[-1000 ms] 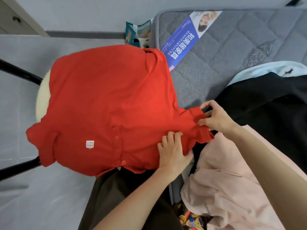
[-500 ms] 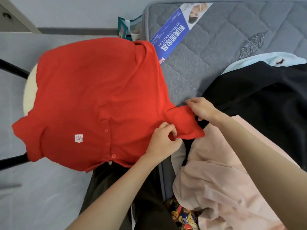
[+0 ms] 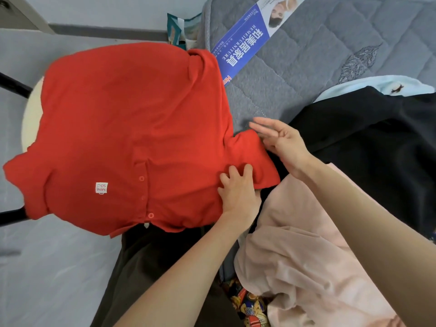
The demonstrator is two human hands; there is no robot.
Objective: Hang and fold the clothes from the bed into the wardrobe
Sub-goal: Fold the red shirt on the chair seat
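Observation:
A red polo shirt [image 3: 132, 128] lies spread over a round cream stool [image 3: 30, 119] and the corner of the grey mattress [image 3: 306, 57], with its buttons and a small white label facing up. My left hand [image 3: 238, 192] presses flat on the shirt near its right shoulder. My right hand [image 3: 280, 140] hovers just over the right sleeve with fingers straight and spread, holding nothing. A black garment [image 3: 368, 138], a pale pink garment [image 3: 306, 244] and a light blue one [image 3: 377, 84] lie on the bed to the right.
A blue printed label [image 3: 245, 41] lies on the mattress. A dark garment [image 3: 153, 267] hangs below the red shirt, and a patterned cloth [image 3: 250, 305] shows at the bottom. The stool's black legs [image 3: 11, 83] stick out over the grey floor.
My right hand let go of the red sleeve and lifted with open fingers. My left hand went from pinching the shirt to pressing flat on it.

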